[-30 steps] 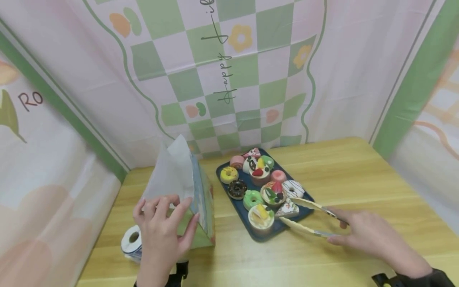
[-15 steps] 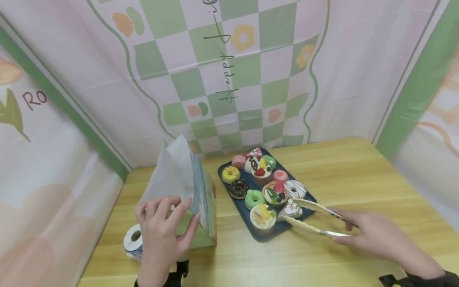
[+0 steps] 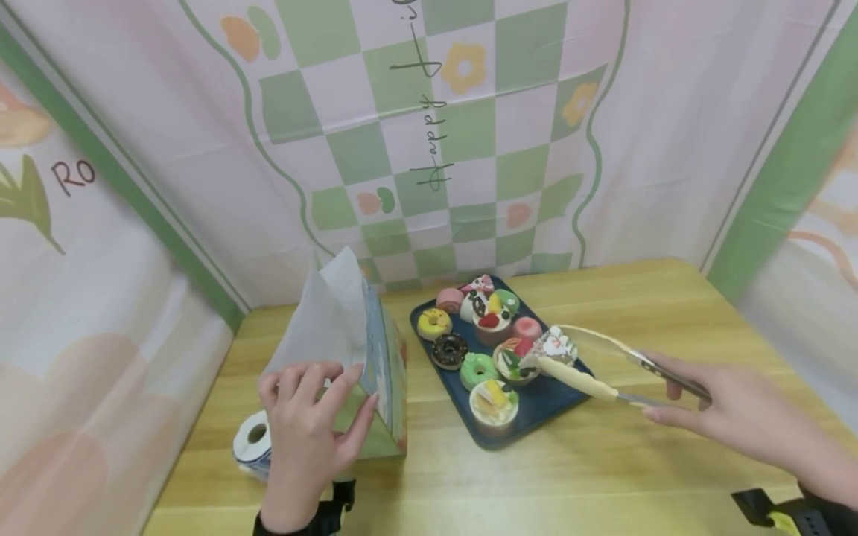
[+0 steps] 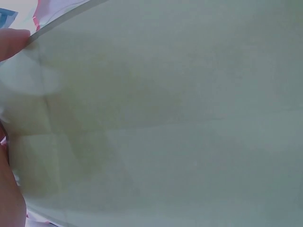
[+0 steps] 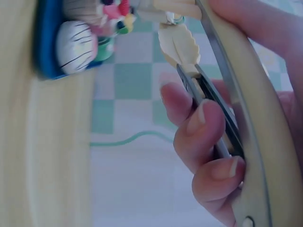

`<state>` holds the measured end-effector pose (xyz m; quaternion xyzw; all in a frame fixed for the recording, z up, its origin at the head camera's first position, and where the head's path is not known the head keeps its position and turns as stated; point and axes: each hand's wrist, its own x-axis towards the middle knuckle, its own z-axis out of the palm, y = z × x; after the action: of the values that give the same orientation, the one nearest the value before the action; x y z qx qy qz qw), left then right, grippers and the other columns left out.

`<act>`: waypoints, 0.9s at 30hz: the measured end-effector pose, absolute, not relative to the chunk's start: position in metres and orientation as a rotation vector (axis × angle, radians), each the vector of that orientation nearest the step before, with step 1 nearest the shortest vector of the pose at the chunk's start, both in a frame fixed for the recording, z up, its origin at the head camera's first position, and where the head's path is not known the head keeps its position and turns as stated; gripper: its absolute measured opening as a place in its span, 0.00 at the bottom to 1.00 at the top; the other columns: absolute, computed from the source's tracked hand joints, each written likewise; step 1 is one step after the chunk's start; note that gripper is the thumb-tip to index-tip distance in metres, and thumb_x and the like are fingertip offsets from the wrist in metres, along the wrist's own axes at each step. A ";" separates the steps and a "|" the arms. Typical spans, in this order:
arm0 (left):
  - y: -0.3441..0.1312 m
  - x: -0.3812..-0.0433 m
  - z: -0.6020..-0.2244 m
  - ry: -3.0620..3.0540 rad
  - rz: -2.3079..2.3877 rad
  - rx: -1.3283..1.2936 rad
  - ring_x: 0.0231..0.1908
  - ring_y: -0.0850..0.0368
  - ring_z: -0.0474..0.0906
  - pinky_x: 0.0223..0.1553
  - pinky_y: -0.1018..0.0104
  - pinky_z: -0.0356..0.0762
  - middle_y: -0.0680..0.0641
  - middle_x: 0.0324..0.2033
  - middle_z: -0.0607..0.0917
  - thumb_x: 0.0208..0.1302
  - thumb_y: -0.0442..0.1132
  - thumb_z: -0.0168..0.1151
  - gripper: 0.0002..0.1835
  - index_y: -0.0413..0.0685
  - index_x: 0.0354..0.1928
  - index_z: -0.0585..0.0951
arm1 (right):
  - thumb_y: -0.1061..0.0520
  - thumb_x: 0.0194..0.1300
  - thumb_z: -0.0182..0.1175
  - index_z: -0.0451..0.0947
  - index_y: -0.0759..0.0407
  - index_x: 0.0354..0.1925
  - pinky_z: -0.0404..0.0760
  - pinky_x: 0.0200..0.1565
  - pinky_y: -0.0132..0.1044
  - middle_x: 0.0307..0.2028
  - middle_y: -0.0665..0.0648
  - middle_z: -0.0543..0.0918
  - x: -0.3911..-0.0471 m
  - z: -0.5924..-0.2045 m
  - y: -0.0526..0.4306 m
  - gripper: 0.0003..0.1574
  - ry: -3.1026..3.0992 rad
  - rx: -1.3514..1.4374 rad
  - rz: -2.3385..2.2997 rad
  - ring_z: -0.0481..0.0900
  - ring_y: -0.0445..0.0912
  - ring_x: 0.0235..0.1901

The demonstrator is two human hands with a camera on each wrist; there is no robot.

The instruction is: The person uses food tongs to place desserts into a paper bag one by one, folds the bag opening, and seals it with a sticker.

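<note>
My right hand point(image 3: 731, 406) grips a pair of tongs point(image 3: 582, 378) with pale tips and metal arms; fingers and thumb wrap the handles point(image 5: 255, 118) in the right wrist view. Between the tips is a triangular cake slice point(image 3: 556, 345) with white topping, raised over the right part of a dark blue tray point(image 3: 553, 406). My left hand point(image 3: 311, 413) holds the near rim of a standing, open-topped paper bag point(image 3: 390, 387), fingers bent over the edge and thumb by the corner. The bag's plain wall point(image 4: 165, 94) fills the left wrist view.
Several toy-like pastries share the tray, among them a chocolate donut point(image 3: 449, 350), a green donut point(image 3: 479, 370) and a cream cup cake point(image 3: 494, 406). A white roll point(image 3: 253, 439) stands left of the bag. A patterned curtain point(image 3: 462, 134) hangs behind the wooden table point(image 3: 469, 491).
The tongs have closed on the cake slice and lifted it off the tray, up and slightly right. My left hand keeps its hold on the bag; the head view has shifted slightly.
</note>
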<state>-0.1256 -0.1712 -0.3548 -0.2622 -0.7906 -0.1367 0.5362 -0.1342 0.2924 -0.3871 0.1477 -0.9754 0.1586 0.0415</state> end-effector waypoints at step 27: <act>-0.170 -0.125 -0.353 -1.911 -0.371 -0.596 0.31 0.50 0.70 0.43 0.50 0.54 0.48 0.23 0.80 0.76 0.45 0.47 0.22 0.44 0.24 0.79 | 0.31 0.59 0.62 0.68 0.50 0.69 0.63 0.23 0.30 0.30 0.41 0.80 -0.172 -0.276 0.185 0.46 -2.813 0.700 0.471 0.64 0.33 0.16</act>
<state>-0.1251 -0.1699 -0.3530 -0.2492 -0.7989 -0.1549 0.5250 -0.1720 0.1846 -0.2759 0.2372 -0.9528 0.1595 0.1023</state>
